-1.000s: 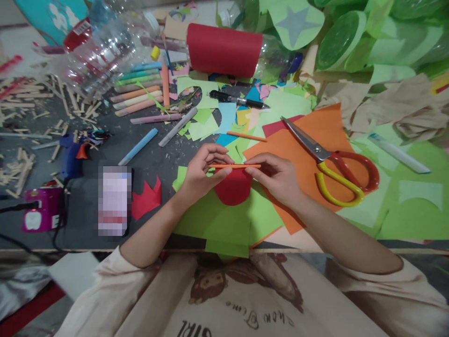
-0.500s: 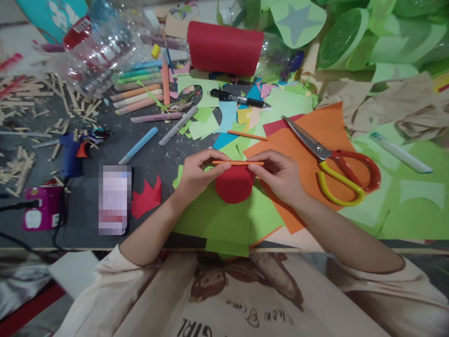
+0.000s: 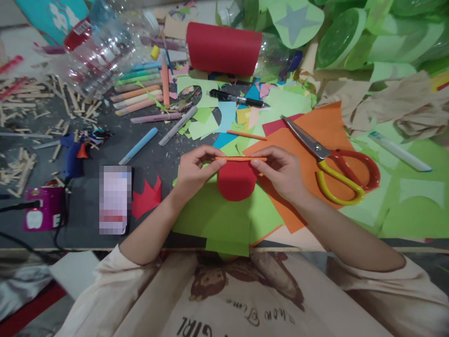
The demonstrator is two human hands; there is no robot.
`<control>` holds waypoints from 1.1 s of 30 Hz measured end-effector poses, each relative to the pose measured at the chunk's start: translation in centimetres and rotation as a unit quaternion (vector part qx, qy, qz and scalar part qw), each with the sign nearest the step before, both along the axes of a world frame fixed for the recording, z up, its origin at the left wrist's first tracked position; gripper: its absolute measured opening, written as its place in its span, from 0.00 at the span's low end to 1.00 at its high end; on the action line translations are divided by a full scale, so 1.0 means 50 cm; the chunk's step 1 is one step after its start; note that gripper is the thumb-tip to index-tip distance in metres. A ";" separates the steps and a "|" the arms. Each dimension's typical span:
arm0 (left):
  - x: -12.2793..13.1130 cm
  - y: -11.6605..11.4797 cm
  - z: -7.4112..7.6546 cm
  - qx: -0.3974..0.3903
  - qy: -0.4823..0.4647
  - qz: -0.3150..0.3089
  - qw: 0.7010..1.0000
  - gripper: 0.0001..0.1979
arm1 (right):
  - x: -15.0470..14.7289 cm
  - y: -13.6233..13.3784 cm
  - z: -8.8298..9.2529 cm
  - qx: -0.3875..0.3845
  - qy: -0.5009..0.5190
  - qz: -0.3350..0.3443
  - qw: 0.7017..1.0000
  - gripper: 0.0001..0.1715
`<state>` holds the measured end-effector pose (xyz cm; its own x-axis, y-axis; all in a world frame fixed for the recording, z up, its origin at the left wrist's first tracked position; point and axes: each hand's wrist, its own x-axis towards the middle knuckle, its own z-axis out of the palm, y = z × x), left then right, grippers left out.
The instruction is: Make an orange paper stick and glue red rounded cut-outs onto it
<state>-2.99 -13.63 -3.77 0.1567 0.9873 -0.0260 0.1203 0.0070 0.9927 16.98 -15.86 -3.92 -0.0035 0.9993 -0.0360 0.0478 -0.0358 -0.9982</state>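
Observation:
A thin orange paper strip (image 3: 240,158) is pinched at its two ends, level, between my left hand (image 3: 199,168) and my right hand (image 3: 278,168). Just below the strip lies a red rounded paper piece (image 3: 237,182), over green paper (image 3: 217,220). A second thin orange strip (image 3: 247,135) lies a little above my hands. To the right, scissors (image 3: 319,152) with red and yellow handles rest on orange paper (image 3: 326,121). Red jagged paper (image 3: 147,199) sits left of my left forearm.
A phone (image 3: 114,199), a blue glue gun (image 3: 72,154) and a purple box (image 3: 44,208) with cables are at left. Markers, a pen (image 3: 240,98), paper scraps and a red-wrapped bottle (image 3: 222,49) lie farther back. Green-wrapped bottles stand at back right.
Both hands have shifted slightly up with the orange strip, and the strip sits slightly farther right. The red piece shows slightly farther right.

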 end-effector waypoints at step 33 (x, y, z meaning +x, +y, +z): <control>0.005 -0.015 -0.001 0.061 -0.041 -0.129 0.989 0.21 | 0.001 -0.005 0.004 0.026 -0.077 0.067 0.994 0.14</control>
